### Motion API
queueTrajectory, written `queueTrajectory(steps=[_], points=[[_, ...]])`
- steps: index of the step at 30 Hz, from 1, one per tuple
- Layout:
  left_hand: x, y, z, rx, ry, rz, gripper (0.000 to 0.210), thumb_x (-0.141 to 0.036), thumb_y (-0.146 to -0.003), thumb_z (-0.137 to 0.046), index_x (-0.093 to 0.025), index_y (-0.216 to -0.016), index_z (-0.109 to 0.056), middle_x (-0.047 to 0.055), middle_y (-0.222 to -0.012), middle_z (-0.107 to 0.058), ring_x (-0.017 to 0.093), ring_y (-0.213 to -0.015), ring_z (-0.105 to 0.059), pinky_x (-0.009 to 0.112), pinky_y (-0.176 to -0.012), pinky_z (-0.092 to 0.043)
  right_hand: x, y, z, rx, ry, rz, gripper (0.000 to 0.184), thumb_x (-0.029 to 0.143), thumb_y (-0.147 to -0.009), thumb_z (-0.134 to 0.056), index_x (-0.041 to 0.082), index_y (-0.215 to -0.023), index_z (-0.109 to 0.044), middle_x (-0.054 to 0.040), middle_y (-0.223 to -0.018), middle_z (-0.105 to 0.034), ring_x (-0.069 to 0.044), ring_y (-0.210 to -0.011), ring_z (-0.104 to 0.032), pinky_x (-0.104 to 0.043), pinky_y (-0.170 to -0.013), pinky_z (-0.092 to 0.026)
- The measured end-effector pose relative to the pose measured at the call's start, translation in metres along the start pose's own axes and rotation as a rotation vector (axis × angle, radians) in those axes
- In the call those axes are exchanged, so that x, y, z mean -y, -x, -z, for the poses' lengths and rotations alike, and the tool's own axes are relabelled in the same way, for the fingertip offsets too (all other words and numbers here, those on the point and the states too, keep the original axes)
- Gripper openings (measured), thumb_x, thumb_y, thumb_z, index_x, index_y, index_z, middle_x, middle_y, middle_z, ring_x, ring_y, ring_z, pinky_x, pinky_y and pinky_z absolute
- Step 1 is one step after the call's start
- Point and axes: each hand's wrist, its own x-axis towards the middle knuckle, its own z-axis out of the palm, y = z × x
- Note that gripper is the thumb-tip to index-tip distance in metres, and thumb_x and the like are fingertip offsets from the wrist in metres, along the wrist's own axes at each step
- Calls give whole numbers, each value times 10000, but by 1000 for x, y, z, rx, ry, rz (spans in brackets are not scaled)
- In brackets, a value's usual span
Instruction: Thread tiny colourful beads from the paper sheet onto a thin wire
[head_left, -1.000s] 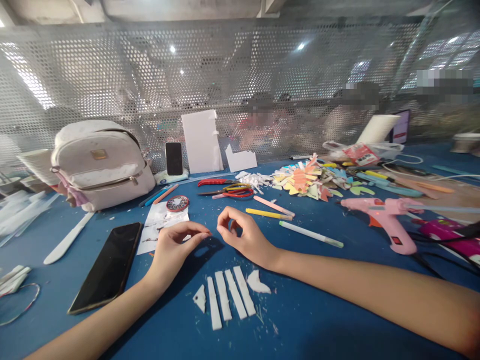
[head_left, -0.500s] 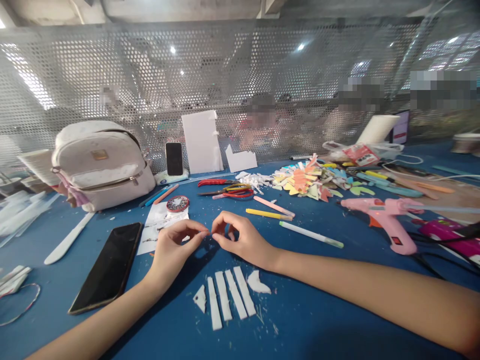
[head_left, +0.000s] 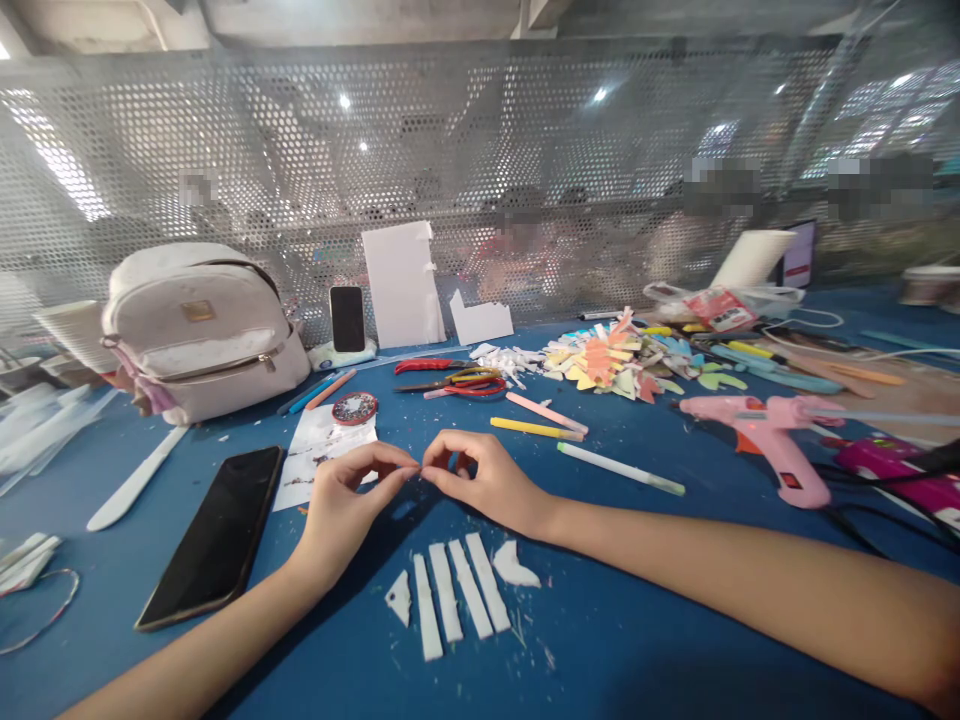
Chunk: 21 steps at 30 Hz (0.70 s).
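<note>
- Left hand (head_left: 341, 500): above the blue table (head_left: 637, 610); thumb and forefinger pressed together at the tips; anything between them too small to make out.
- Right hand (head_left: 495, 485): facing the left hand; thumb and forefinger likewise pressed together, other fingers curled; whether it pinches anything, cannot tell.
- Fingertips of the 2 hands: meeting or nearly so; contact cannot be told.
- Strips (head_left: 429, 607), white, 4: flat on the table just nearer the wearer than the hands, side by side, slightly slanted, narrow gaps between.
- Triangle (head_left: 400, 599), white, 1, with a dark dot: left of the strips, apart from them.
- Notched piece (head_left: 516, 566), white, 1: just right of the strips.
- Paper (head_left: 300, 455), white, 1, dark-marked: beyond the left hand, which covers part of it in view.
- Disc (head_left: 355, 408), red-rimmed, 1: at the paper's far edge.
- Phone (head_left: 214, 540), black, 1: flat, left of the left hand.
- Pens, 3: yellow pen (head_left: 529, 427), pink pen (head_left: 546, 414) and white pen (head_left: 621, 468) with green end; lying beyond and right of the right hand.
- Scissors (head_left: 451, 384), 1 pair: beyond the hands.
- Scraps (head_left: 600, 358), many-coloured, 1 heap: farther back, right of the scissors.
- Glue gun (head_left: 787, 420), pink, 1: on its side, far right.
- Backpack (head_left: 199, 330), pale, 1: upright, back left.
</note>
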Motion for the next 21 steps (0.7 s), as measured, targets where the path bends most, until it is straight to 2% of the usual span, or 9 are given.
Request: queueTrajectory(steps=[5,15,21], points=[[0,0,0,-7,-28,-14,69,-243,-786,-725,-194,-740,-741,29,-747,-741,182,-707,-660,265,-683,-516,2,-1,0,44,-2,-12,138,305,-873,-647,171,-841,-662,-8,-798,-658,-124,-674,-564,-219,-568,-401],[2,0,0,11,7,5,61,-214,-811,-716,-210,-755,-739,13,-775,-737,168,-748,-660,257,-730,-507,-1,0,0,-10,-46,-2,120,277,-889,-611,177,-825,-624,-7,-803,-622,-125,-693,-559,-212,-553,-403],[2,0,0,38,54,-68,75,-174,-813,-714,-207,-751,-742,24,-785,-718,173,-770,-651,267,-726,-507,4,0,0,4,-34,33,78,224,-873,-601,180,-812,-617,-1,-799,-615,-113,-664,-539,-208,-552,-398]])
